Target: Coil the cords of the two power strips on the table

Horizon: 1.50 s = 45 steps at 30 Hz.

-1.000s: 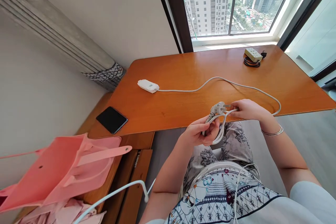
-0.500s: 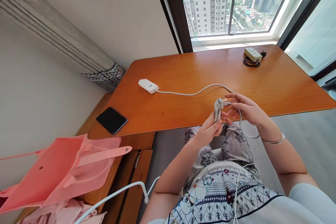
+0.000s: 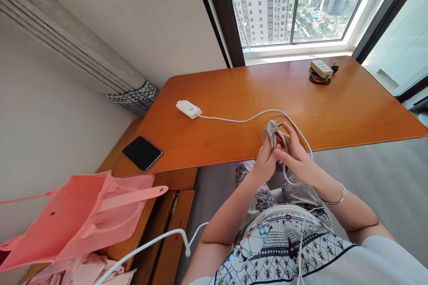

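A white plug (image 3: 272, 129) stands up from my left hand (image 3: 265, 160), whose fingers are wrapped round its base and cable. My right hand (image 3: 296, 156) is close against it, fingers bent around the white cable (image 3: 296, 128) beside the plug. A loop of that cable hangs below the right hand, over my lap. From there the cord runs left across the table to a white power strip (image 3: 189, 109), which lies flat. The inner fingertips of both hands partly hide one another.
The wooden table (image 3: 214, 142) spans the view under a window. A dark phone (image 3: 142, 153) lies at its left edge, and a beige power strip (image 3: 321, 69) with coiled black cord at the far right. A pink bag (image 3: 87, 213) stands at the lower left.
My right hand has moved left and closer to the left hand, bringing the cable up against the plug. The plug has shifted slightly left, and the cable loop has changed shape.
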Each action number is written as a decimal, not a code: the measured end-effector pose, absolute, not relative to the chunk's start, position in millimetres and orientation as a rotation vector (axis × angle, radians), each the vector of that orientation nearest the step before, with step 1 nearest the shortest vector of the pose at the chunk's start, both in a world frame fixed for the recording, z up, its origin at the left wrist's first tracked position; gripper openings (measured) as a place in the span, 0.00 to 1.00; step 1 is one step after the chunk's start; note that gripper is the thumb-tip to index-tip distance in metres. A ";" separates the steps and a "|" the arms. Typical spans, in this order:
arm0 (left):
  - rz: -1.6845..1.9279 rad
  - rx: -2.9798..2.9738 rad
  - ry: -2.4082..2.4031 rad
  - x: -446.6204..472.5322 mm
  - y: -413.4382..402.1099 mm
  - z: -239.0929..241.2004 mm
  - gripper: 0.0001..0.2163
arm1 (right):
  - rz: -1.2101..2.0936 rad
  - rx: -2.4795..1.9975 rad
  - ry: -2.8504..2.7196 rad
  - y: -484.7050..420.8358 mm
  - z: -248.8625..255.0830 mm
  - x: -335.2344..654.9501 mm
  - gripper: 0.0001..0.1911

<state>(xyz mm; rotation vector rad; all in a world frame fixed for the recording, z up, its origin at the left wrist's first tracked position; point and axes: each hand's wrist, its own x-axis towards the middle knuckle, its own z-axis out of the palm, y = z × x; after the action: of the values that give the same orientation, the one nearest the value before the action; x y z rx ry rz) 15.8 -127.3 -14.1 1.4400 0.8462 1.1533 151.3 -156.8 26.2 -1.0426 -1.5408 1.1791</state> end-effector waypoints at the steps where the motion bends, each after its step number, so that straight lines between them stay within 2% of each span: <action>1: 1.148 1.479 0.868 15.3 -126.1 -13.4 0.26 | 1.064 -1.086 -1.650 -161.8 25.0 146.8 0.44; 6: 1.106 1.607 0.911 11.4 -122.8 -6.6 0.29 | 0.359 -1.244 -2.023 -169.0 17.8 136.2 0.50; 10: 1.066 1.585 0.912 8.2 -123.2 -4.2 0.24 | 0.249 -1.173 -2.079 -158.6 17.0 143.9 0.49; 13: 1.081 1.384 0.890 4.8 -123.9 -2.9 0.18 | 0.387 -1.016 -2.029 -153.7 21.2 151.4 0.44; 16: 1.084 1.137 0.812 3.5 -124.6 1.6 0.23 | 0.493 -0.963 -1.940 -154.0 27.0 154.1 0.41; 19: 1.108 1.056 0.654 4.7 -125.3 9.6 0.28 | 0.593 -0.962 -1.912 -156.7 31.4 152.6 0.44; 21: 1.109 1.035 0.611 4.8 -125.9 15.8 0.26 | 0.710 -0.932 -1.861 -156.7 31.6 151.1 0.44; 26: 1.011 0.844 0.446 -4.0 -128.1 26.7 0.23 | 1.011 -0.996 -1.378 -142.7 19.3 149.8 0.36; 29: 0.990 0.739 0.382 -12.8 -129.7 26.8 0.24 | 1.392 -1.008 -1.143 -131.2 11.2 153.0 0.33; 33: 1.026 0.657 0.392 -20.2 -130.1 24.2 0.23 | 1.911 -0.751 -0.904 -124.3 10.1 160.6 0.24; 41: 1.058 0.599 0.372 -14.4 -129.2 27.9 0.22 | 2.011 -0.581 -0.555 -123.5 24.7 159.0 0.09; 45: 1.015 0.596 0.379 -13.4 -128.1 28.0 0.21 | 2.042 -0.554 -0.427 -122.5 27.9 157.5 0.15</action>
<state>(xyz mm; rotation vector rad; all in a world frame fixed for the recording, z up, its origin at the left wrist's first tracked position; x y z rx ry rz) -13.4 -128.1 28.0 0.5957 0.3789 1.0146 157.5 -122.5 27.9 -0.5543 -0.4269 2.0417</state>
